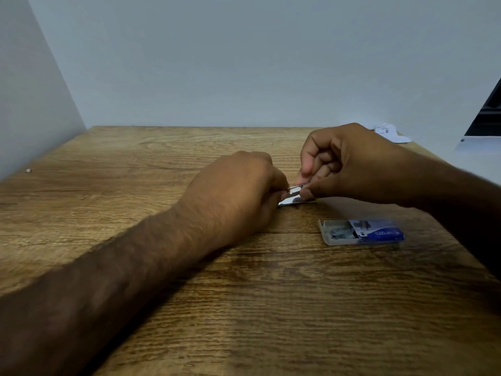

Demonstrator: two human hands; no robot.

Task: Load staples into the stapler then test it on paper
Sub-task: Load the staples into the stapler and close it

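Observation:
A small metal stapler lies on the wooden table, mostly hidden between my hands. My left hand covers and grips its left end. My right hand pinches its upper metal part with thumb and forefinger; whether a staple strip is between those fingers I cannot tell. A blue staple box lies slid open to the right, near my right wrist, with grey staple strips showing in its white tray.
White paper lies at the table's far right corner, against the wall. A dark-framed object leans at the right edge. Grey walls close the table at the back and left.

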